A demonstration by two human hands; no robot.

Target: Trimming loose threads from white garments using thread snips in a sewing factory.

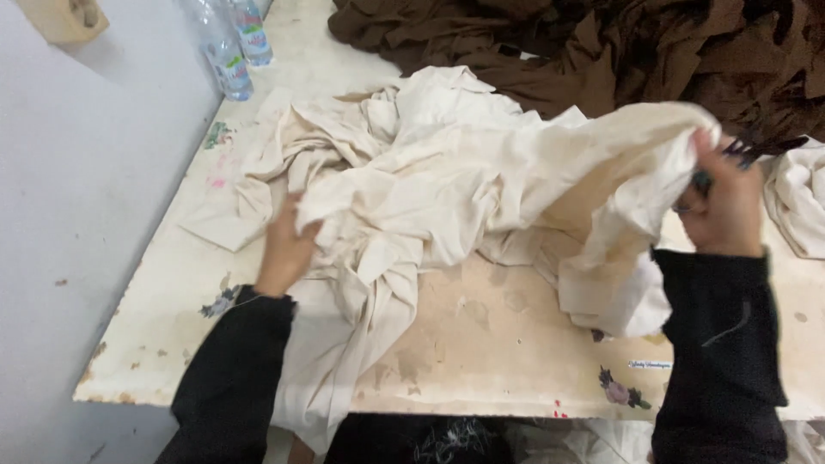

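Observation:
A crumpled cream-coloured cloth (447,172) lies spread over a worn table (481,344), part of it hanging over the front edge. My left hand (285,249) grips a fold of it near the table's left side. My right hand (726,202) is raised at the right, pinching the cloth's upper edge and lifting it; a dark small tool (743,153), possibly scissors, pokes out of the same hand. Both arms wear black sleeves.
A heap of brown fabric (601,51) fills the back of the table. Two clear plastic bottles (232,47) stand at the back left by a grey wall (77,215). More cream cloth (799,202) lies at the right edge.

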